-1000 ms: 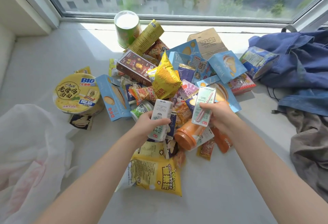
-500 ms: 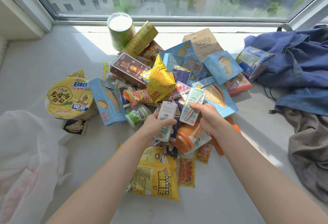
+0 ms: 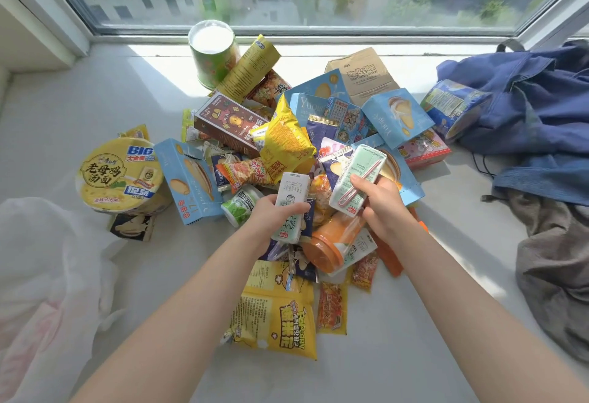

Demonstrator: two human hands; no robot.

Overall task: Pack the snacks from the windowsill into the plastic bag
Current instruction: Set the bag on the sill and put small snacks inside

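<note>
Two hands: both are over the snack heap, each wrapped round a drink carton of its own.
Left hand: fingers and thumb curl round a small white-and-green drink carton, held nearly upright above the near middle of the heap.
Right hand: grips a small pale green drink carton with a pink straw on its face, its top leaning to the right.
Cartons: near each other but apart, with packets showing between them.
Snack heap: boxes, packets and tubs lie piled in the middle of the white windowsill, below the glass.
Under the hands: a round orange plastic jar lies on its side just beneath the right hand.
Near edge: a flat yellow popcorn bag lies between the two forearms.
Left of heap: a big yellow instant-noodle bowl stands beside a light blue cardboard box.
Far side: a green paper cup with a white lid stands tilted by the window frame.
Bag: a crumpled translucent white plastic bag lies at the left edge of the sill, well apart from both hands; its mouth cannot be made out.
Right side: a rumpled blue fabric bag and a grey cloth lie on the sill.
</note>
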